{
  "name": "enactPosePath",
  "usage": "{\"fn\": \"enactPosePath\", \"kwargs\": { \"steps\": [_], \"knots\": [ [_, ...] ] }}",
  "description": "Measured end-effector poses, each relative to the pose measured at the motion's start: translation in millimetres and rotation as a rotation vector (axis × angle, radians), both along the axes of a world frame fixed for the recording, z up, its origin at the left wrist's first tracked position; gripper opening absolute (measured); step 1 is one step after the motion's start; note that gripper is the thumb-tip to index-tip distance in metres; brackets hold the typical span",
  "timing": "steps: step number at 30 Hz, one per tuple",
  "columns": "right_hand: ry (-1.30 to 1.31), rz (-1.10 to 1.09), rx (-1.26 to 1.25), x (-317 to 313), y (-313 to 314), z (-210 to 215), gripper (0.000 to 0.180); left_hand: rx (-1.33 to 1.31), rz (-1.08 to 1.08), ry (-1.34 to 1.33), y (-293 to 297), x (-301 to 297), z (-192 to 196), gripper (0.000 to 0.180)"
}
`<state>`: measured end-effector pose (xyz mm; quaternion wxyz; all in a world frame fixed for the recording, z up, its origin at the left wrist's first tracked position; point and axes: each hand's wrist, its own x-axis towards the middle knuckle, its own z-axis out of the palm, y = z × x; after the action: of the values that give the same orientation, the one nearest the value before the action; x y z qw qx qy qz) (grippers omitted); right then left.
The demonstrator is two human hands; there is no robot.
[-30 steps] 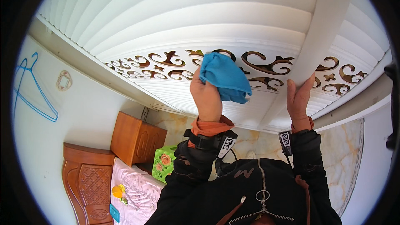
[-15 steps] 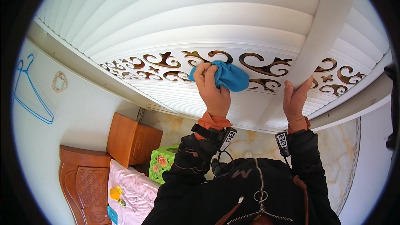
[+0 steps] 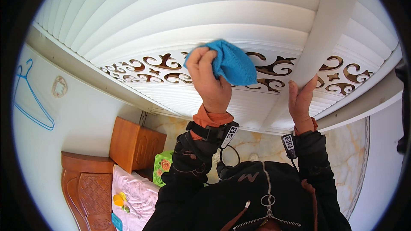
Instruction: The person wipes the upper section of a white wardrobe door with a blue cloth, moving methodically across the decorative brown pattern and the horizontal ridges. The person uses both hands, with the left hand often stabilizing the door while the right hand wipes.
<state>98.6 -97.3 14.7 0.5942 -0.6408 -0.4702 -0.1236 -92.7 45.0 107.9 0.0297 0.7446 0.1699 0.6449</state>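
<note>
My left hand (image 3: 209,83) is closed on a bunched blue cloth (image 3: 233,63), held against the white louvred door panel (image 3: 188,25) at its band of cut-out scrollwork (image 3: 274,66). The cloth covers part of the scrolls, and its loose corner hangs to the right of my fingers. To the right, my right hand (image 3: 302,105) grips the smooth white upright (image 3: 319,38) of the door, thumb on its left side and forefinger on its right. The other fingers of that hand are mostly hidden.
At the lower left stand a brown wooden bedside cabinet (image 3: 135,143), a green flowered stool (image 3: 161,167) and a bed with a carved headboard (image 3: 96,192) and pink bedding (image 3: 137,196). A blue hanger (image 3: 34,102) hangs on the left wall. Marbled tiles (image 3: 342,158) cover the floor.
My left hand has moved up and slightly left with the cloth, which now spreads out more. My right hand stays on the upright; the whole view has shifted a little.
</note>
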Motion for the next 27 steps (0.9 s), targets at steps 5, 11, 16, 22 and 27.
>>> {"fn": "enactPosePath", "kwargs": {
  "steps": [5,11,16,22,27],
  "knots": [
    [-0.039,-0.023,0.010,0.7,1.5,-2.2,0.072,-0.112,-0.091,0.108,-15.1,9.1,-29.6,0.052],
    [-0.019,-0.028,0.007,1.1,1.4,-0.4,0.073,-0.330,-0.164,0.258,-16.7,-9.6,-87.8,0.049],
    [0.006,-0.043,-0.006,2.3,2.1,-1.4,0.073,-0.739,0.128,0.253,14.1,-56.1,-138.1,0.035],
    [-0.016,-0.079,-0.009,6.6,2.2,-7.7,0.074,-0.980,-0.020,-0.395,10.9,-74.2,-121.5,0.028],
    [0.011,-0.054,-0.012,7.0,2.3,-9.0,0.072,-0.400,0.007,-0.137,0.2,-35.6,-72.7,0.038]
  ]
}}
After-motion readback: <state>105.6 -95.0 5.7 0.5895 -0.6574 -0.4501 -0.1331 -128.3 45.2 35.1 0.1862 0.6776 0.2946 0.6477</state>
